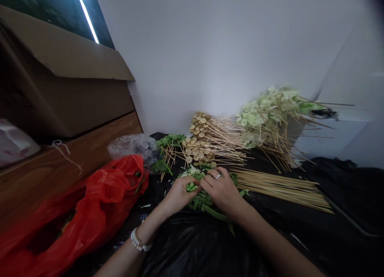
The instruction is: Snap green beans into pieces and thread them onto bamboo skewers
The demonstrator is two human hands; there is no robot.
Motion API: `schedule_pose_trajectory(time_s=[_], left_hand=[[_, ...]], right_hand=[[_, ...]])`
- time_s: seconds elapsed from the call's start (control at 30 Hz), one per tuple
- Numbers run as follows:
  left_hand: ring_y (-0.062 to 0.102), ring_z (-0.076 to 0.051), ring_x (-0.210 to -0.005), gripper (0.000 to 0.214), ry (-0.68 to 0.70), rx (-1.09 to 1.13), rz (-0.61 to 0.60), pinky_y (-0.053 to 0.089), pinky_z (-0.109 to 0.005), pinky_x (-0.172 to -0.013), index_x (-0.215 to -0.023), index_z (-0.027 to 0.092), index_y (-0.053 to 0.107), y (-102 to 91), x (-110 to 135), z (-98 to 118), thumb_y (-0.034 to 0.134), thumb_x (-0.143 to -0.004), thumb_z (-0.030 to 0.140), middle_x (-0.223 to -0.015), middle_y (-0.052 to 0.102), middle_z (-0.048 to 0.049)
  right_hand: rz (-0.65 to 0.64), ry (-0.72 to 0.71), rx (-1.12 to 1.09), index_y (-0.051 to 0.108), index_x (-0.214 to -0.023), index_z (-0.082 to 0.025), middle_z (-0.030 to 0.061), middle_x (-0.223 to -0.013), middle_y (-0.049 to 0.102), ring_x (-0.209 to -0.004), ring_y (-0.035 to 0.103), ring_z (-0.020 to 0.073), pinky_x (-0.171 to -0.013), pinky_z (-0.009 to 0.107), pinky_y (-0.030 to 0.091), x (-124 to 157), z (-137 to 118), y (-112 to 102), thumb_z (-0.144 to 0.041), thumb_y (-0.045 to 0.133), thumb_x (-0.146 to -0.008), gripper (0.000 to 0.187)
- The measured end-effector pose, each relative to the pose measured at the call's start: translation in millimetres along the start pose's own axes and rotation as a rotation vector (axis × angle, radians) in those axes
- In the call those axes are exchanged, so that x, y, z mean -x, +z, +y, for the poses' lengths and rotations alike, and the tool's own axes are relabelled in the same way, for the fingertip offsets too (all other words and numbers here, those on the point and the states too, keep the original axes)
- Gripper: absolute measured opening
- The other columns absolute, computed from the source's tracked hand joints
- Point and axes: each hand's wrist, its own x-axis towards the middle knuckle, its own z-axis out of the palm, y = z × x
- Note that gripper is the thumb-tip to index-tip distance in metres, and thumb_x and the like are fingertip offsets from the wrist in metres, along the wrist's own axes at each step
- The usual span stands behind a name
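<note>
left hand (180,195) is curled around some chopped green veg (191,187), right hand (220,191) pressed up against it, curled fingers hiding whatever it's got, can't really tell. more greens lie under both on black plastic (192,245), loose bamboo skewers (279,189) just right, red bag (90,207) left.

I log the black plastic sheeting (198,245) as thin, glossy and creased, and the red plastic bag (99,201) as equally shiny. Bamboo skewers (276,187): pale, smooth, matt wood. Cardboard box (69,73): matt brown. Wooden board (75,153): faint sheen over the grain. White wall (192,57): matt. Ring (218,175): polished metal. Bracelet (139,241): glossy pearl-like beads.
</note>
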Motion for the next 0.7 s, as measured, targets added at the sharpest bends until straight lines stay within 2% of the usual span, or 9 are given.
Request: schedule_pose_trajectory(time_s=[0.1,0.2,0.3,0.4,0.53,0.63,0.7], left_hand=[[0.054,-0.015,-0.071,0.021,-0.035,0.126,-0.021,0.04,-0.024,-0.067,-0.074,0.013,0.068,-2.0,2.2,5.1,0.066,-0.079,0.033,-0.073,0.064,-0.003],[0.046,-0.009,-0.054,0.027,-0.167,0.41,-0.01,0.035,-0.02,-0.052,-0.076,0.014,0.065,-2.5,2.4,6.9,0.068,-0.078,0.04,-0.063,0.058,0.0007],[0.034,-0.005,-0.042,0.029,-0.257,0.748,0.082,0.026,-0.018,-0.042,-0.074,0.015,0.058,-1.8,-0.6,2.6,0.065,-0.08,0.043,-0.053,0.046,0.0063],[0.035,-0.004,-0.042,0.027,-0.273,0.873,0.145,0.026,-0.017,-0.041,-0.077,0.015,0.059,-0.4,-3.3,-2.1,0.066,-0.08,0.041,-0.058,0.049,0.0059],[0.04,-0.005,-0.043,0.035,-0.298,0.76,0.062,0.028,-0.016,-0.04,-0.091,0.012,0.065,5.4,-1.5,-1.9,0.074,-0.074,0.041,-0.058,0.053,0.004],[0.043,-0.005,-0.045,0.033,-0.298,0.754,0.055,0.031,-0.015,-0.041,-0.085,0.011,0.064,8.8,0.1,-1.2,0.075,-0.073,0.04,-0.058,0.055,0.0023],[0.04,-0.004,-0.042,0.03,-0.328,0.862,0.089,0.031,-0.014,-0.04,-0.08,0.012,0.061,7.8,-0.8,-2.1,0.073,-0.075,0.039,-0.053,0.05,0.0048]], right_hand=[[-0.044,0.132,-0.216,0.06,-0.085,-0.018,0.0041,-0.079,0.064,-0.079,0.057,0.0191,-0.08,0.037,0.037,1.2,-2.2,-4.5,-0.014,0.044,-0.093,0.019],[-0.028,0.387,-0.664,0.059,-0.089,-0.02,0.0008,-0.076,0.064,-0.067,0.057,0.0148,-0.067,0.029,0.04,0.8,-3.5,-6.5,-0.023,0.042,-0.095,0.019],[0.008,0.631,-1.136,0.058,-0.097,-0.022,-0.0015,-0.075,0.063,-0.051,0.053,0.0107,-0.052,0.025,0.04,-0.9,-1.7,-0.9,-0.032,0.041,-0.095,0.02],[0.059,0.681,-1.418,0.055,-0.113,-0.023,0.0004,-0.084,0.063,-0.057,0.058,0.012,-0.052,0.025,0.045,-1.6,-1.0,8.3,-0.035,0.046,-0.09,0.027],[0.049,0.632,-1.593,0.043,-0.129,-0.026,-0.0017,-0.08,0.061,-0.061,0.063,0.0139,-0.056,0.028,0.051,-1.2,-10.1,13.7,-0.034,0.052,-0.087,0.044],[-0.001,0.654,-1.586,0.038,-0.132,-0.026,-0.0043,-0.073,0.059,-0.055,0.062,0.0137,-0.05,0.027,0.049,-2.7,-12.6,8.6,-0.035,0.055,-0.085,0.051],[0.019,0.709,-1.531,0.04,-0.13,-0.024,-0.0033,-0.074,0.061,-0.052,0.061,0.0132,-0.048,0.026,0.047,-3.5,-3.4,3.1,-0.038,0.056,-0.084,0.051]])
